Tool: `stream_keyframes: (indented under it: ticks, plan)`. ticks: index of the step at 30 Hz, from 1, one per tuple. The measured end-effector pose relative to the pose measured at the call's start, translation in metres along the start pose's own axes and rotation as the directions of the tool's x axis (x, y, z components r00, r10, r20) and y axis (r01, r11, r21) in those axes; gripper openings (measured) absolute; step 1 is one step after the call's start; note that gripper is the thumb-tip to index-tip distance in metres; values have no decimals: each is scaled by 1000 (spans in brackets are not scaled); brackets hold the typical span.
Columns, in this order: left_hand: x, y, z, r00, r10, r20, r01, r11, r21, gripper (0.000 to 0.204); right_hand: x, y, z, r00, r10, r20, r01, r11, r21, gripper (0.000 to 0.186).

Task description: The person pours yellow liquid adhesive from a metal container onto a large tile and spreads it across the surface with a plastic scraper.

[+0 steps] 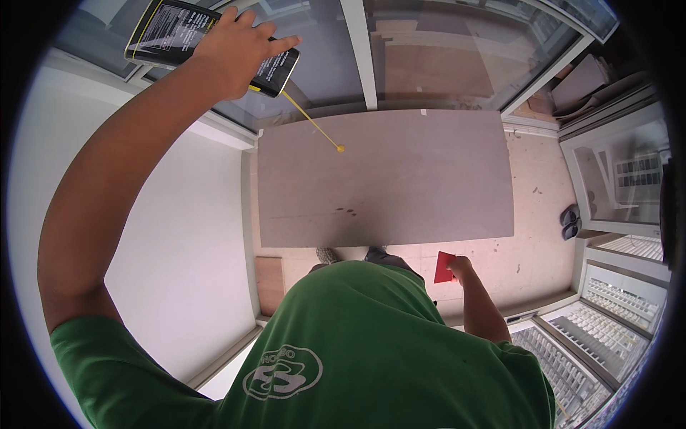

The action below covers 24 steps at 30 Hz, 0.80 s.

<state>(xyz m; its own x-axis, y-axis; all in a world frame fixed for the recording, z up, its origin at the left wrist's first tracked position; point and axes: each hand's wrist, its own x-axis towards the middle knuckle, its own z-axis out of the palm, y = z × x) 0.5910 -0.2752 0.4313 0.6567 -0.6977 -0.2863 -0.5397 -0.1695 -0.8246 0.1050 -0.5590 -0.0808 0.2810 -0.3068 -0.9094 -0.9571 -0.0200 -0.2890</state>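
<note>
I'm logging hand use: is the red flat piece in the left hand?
No, the right hand holds the red flat piece, while the left hand grips the black container.

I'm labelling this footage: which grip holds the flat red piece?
The right grip, beside the green shirt, holds the flat red piece. The left grip, at upper left, holds a black container trailing a yellow stream.

Bright, soft light; dim shadow on board (edges bowed).
</note>
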Motion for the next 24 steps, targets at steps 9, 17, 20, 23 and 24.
stream_keyframes:
  ticks: [9, 17, 20, 23, 24]
  plan:
    - [-4, -8, -23, 999, -30, 35, 27, 996, 87, 105, 7, 13, 9, 996, -83, 22, 86, 973, -212, 25]
    - [-9, -16, -17, 999, -35, -20, 38, 990, 136, 106, 13, 14, 23, 989, -149, 16, 147, 950, -275, 30]
    - [-19, -22, -49, 997, 73, 16, -74, 996, 41, 70, 15, 21, 22, 989, -146, 25, 147, 941, -305, 31]
    - [-20, -28, -47, 995, 66, 72, -69, 997, 44, 69, 20, 18, 24, 977, -208, 53, 212, 897, -389, 32]
    - [-19, -27, -48, 994, 61, 96, -64, 997, 34, 71, 18, 16, 25, 982, -184, 40, 186, 918, -350, 31]
